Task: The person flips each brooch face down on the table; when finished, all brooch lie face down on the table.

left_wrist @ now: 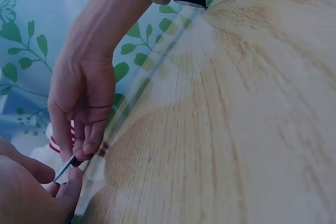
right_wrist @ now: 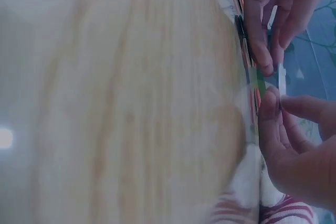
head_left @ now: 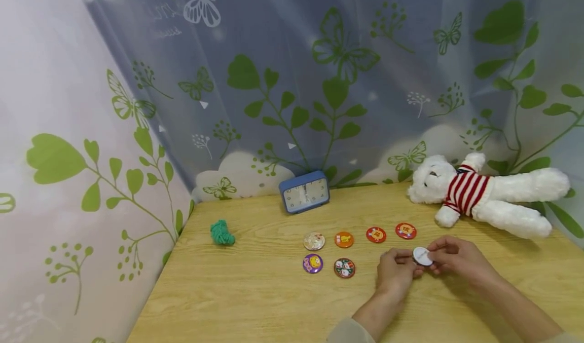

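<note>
Both hands hold one round badge (head_left: 423, 256) above the wooden table, its white back facing up in the head view. The left hand (head_left: 396, 273) pinches its left edge between thumb and fingers. On the other side, the right hand (head_left: 461, 260) grips the right edge. Edge-on, the badge (left_wrist: 64, 169) looks like a thin disc between the fingertips in the left wrist view. The right wrist view also shows the badge (right_wrist: 282, 80) edge-on. Left of the hands lie several badges, among them a purple one (head_left: 313, 263), an orange one (head_left: 344, 239) and a red one (head_left: 376, 234).
A blue clock (head_left: 304, 192) stands at the table's back edge by the patterned curtain. A white plush bear (head_left: 474, 191) in a striped sweater lies at the back right. Green yarn (head_left: 222, 232) sits on the left of the table (head_left: 228, 292).
</note>
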`<control>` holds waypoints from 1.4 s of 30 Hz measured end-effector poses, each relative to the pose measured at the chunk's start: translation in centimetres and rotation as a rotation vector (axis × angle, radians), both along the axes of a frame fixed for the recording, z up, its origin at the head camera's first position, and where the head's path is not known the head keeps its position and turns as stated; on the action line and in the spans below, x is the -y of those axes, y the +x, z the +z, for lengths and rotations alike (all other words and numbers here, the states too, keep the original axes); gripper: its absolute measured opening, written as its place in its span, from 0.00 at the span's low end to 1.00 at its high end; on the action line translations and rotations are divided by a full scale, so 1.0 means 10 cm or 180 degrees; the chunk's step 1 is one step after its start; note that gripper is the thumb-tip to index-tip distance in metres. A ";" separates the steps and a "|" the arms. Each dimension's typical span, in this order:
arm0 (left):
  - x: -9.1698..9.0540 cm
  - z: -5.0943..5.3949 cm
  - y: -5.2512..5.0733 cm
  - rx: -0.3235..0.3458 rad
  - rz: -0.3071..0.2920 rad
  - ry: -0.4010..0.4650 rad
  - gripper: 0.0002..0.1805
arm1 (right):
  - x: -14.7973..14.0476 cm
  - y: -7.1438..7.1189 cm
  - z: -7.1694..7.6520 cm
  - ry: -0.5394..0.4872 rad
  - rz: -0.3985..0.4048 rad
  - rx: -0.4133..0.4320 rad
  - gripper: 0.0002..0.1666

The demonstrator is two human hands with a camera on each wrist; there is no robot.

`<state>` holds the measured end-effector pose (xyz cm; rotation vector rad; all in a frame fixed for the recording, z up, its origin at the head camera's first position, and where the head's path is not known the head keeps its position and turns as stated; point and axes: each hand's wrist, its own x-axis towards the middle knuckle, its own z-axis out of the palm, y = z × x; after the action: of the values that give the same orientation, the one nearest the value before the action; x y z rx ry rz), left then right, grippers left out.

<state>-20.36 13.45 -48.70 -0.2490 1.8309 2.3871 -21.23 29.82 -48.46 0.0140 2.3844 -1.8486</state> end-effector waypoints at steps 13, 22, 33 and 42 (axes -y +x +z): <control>0.02 0.05 0.12 0.0154 -0.0154 0.0117 0.08 | -0.03 -0.03 -0.02 0.0281 -0.0124 0.0214 0.15; 0.03 0.09 0.13 0.0079 -0.0174 -0.0266 0.14 | -0.01 -0.08 -0.01 0.0649 0.0011 -0.0031 0.13; 0.04 0.13 0.14 -0.0014 -0.0213 -0.0303 0.16 | 0.02 -0.11 0.05 0.0805 0.0008 -0.0086 0.11; 0.05 0.13 0.15 -0.0037 -0.0217 -0.0363 0.12 | 0.04 -0.13 0.08 0.0870 0.0006 -0.0022 0.11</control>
<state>-18.85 12.93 -47.37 -0.1806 1.9507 2.2477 -22.58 29.44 -47.65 0.0309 2.6197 -1.5095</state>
